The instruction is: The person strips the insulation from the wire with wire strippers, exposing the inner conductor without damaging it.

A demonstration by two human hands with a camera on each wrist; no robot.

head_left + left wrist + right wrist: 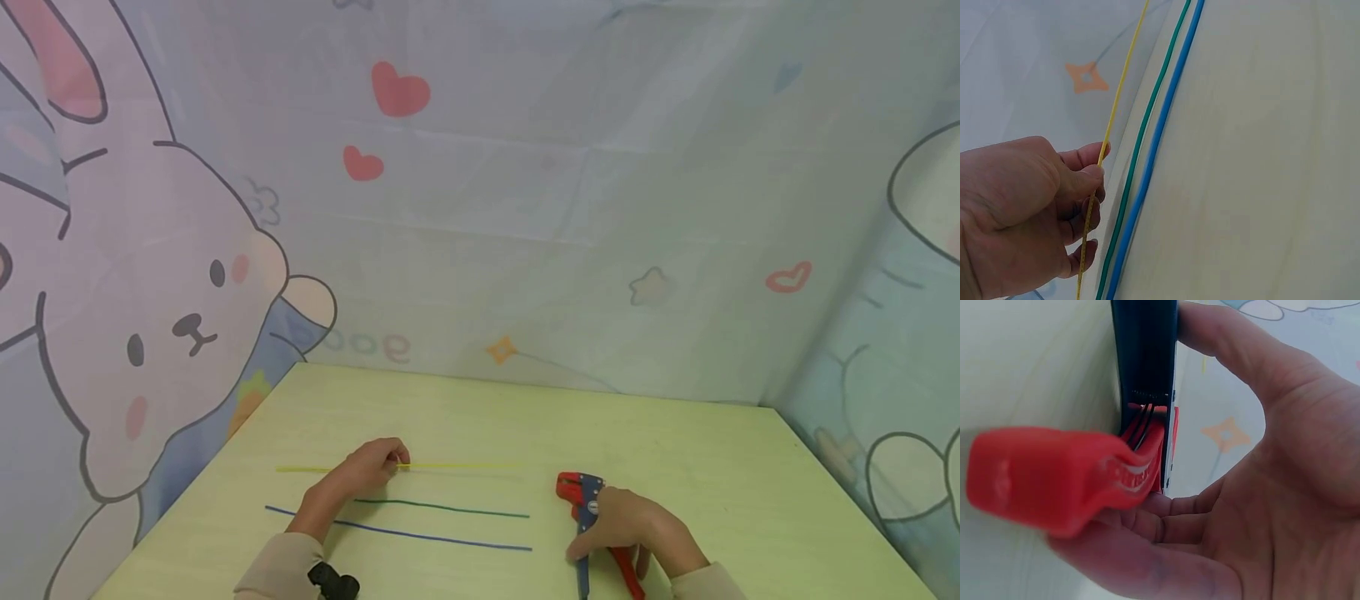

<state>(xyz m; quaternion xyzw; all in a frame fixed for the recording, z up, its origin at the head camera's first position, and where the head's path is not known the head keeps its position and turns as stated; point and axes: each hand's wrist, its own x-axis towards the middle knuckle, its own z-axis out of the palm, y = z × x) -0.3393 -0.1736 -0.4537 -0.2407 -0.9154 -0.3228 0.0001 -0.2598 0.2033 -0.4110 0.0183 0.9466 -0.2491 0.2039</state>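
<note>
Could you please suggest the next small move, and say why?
I'd probably ease the yellow wire toward the red-and-blue tool: the left hand pinches the wire, the right hand grips the tool, and the wire's near end stops short of it.

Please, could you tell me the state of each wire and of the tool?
Yellow wire: pinched by the left hand, nearly straight.
Green wire: lying on the table, nearly straight.
Blue wire: lying on the table, nearly straight.
Red-and-blue tool: gripped by the right hand, handles apart.
</note>
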